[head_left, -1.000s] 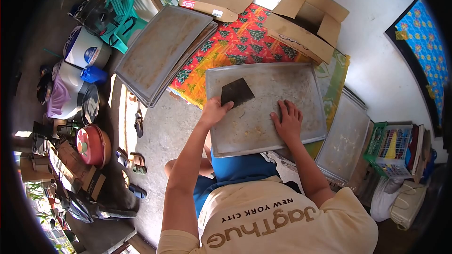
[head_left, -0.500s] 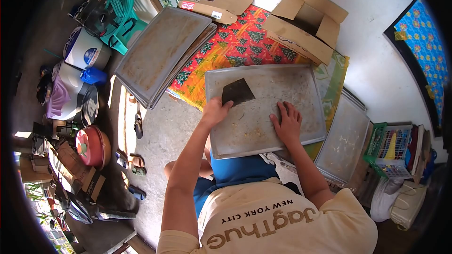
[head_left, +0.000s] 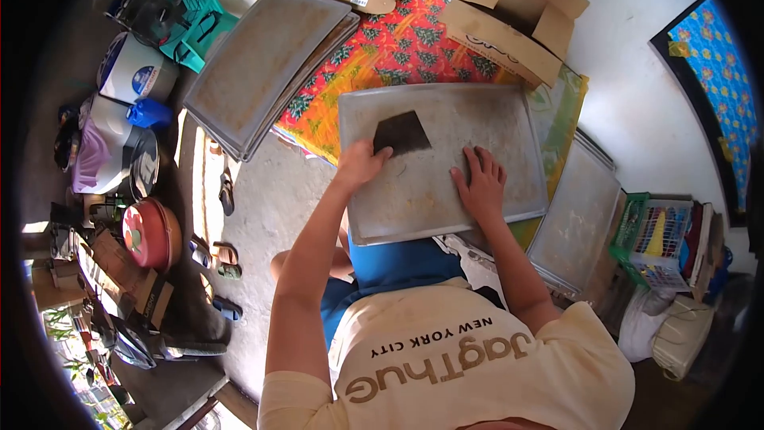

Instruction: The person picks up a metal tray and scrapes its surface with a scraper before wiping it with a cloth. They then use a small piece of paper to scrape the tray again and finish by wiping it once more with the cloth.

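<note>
A grey metal tray (head_left: 446,191) with a raised rim rests across the lap and the table edge. My left hand (head_left: 362,164) grips a dark flat scraper-like piece (head_left: 404,132), thumb on top, near the tray's left side. The dark piece lies against the tray's surface. On the right half of the tray, my right hand (head_left: 481,183) lies palm down with its fingers spread. Faint marks and small bits show on the metal between the hands.
Stacked trays (head_left: 270,64) lie at the table's left, on a red patterned cloth (head_left: 398,40). An open cardboard box (head_left: 501,40) stands behind. More trays (head_left: 574,223) and a green basket (head_left: 633,227) are at the right. Slippers (head_left: 227,255) lie on the floor.
The view has shifted, so the whole scene sits slightly higher in it. Fewer light crumbs show on the tray's middle. Both hands keep nearly the same places on the tray.
</note>
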The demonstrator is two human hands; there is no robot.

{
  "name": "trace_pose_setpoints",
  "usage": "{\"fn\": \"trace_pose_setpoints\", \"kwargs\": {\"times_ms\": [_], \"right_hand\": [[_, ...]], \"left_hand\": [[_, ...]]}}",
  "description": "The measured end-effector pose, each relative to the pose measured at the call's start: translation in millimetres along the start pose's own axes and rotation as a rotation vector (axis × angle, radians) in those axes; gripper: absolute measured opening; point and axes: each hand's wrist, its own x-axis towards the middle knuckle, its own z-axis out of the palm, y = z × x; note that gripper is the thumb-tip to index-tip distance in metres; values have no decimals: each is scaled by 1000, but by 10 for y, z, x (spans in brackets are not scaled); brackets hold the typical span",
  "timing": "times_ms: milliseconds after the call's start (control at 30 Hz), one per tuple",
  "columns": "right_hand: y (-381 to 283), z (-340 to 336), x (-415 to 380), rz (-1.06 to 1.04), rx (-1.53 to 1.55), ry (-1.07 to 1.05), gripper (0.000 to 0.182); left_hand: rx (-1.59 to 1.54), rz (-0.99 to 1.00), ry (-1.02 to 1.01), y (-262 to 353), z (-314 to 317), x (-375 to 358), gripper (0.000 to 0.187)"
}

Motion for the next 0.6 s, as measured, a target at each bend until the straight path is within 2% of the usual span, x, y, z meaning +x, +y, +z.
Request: {"fn": "trace_pose_setpoints", "kwargs": {"times_ms": [33, 133, 233, 600], "right_hand": [[2, 9, 2, 3, -4, -1, 53], [13, 28, -8, 10, -13, -4, 54], [5, 22, 2, 13, -26, -10, 54], [14, 68, -9, 17, -52, -15, 54]], "left_hand": [[-7, -9, 39, 13, 14, 4, 44], [45, 44, -47, -27, 7, 38, 44], [47, -9, 7, 56, -7, -5, 43], [25, 35, -3, 19, 45, 52, 47]]}}
